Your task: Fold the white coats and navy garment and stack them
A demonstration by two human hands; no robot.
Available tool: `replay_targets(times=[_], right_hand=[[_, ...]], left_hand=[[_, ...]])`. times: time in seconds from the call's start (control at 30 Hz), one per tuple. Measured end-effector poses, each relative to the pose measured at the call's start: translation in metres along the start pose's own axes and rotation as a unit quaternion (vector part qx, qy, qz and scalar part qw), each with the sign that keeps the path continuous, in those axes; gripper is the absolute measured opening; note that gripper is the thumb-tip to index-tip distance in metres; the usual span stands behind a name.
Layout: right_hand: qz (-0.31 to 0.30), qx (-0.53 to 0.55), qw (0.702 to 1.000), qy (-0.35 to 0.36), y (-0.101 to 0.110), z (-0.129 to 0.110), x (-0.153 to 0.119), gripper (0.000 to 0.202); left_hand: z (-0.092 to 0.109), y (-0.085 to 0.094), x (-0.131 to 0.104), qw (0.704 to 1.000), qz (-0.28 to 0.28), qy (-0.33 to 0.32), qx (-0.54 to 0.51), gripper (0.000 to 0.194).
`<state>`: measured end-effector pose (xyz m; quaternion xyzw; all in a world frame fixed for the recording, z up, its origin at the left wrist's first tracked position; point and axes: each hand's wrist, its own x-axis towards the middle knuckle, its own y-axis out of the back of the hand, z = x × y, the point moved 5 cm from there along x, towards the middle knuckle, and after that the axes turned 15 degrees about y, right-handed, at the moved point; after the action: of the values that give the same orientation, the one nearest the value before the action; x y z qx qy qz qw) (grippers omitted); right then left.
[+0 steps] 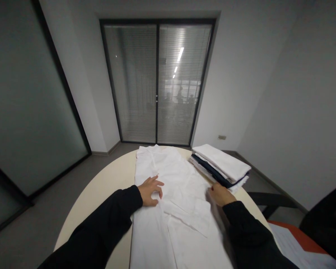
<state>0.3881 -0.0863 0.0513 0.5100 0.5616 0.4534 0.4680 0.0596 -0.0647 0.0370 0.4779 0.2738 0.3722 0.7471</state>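
A white shirt lies spread lengthwise over the round table, its left edge nearly straight. A sleeve is folded across its middle, with creases around it. My left hand rests on the left part of the shirt, fingers spread and bent, gripping nothing. At the shirt's right edge, my right hand is closed with curled fingers, seemingly pinching the cloth there. Its fingertips are partly hidden. Just beyond it is a stack of folded clothes, white on top with dark blue and more white beneath.
The pale round table has its curved edge showing on the left. A black chair stands at the right, near a red-orange item and white sheets. Glass doors with blinds are in the far wall.
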Motion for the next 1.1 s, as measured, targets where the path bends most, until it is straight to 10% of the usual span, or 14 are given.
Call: replay_targets(times=[0.27,0.47,0.77,1.1], right_hand=[[0.082,0.057,0.991,0.084,0.018,-0.034,0.002,0.039],[0.127,0.1,0.962,0.222,0.029,-0.095,-0.017,0.044],[0.071,0.06,0.947,0.306,0.011,-0.158,-0.045,0.042],[-0.101,-0.035,0.96,0.26,0.018,-0.144,-0.068,0.054]], left_hand=[[0.006,-0.004,-0.005,0.996,0.014,-0.03,-0.08,0.022],[0.002,-0.017,-0.004,0.992,0.042,-0.013,-0.121,0.064],[-0.013,-0.006,0.017,0.887,0.052,0.065,-0.455,0.067],[-0.03,-0.012,0.039,0.921,0.115,0.132,-0.348,0.063]])
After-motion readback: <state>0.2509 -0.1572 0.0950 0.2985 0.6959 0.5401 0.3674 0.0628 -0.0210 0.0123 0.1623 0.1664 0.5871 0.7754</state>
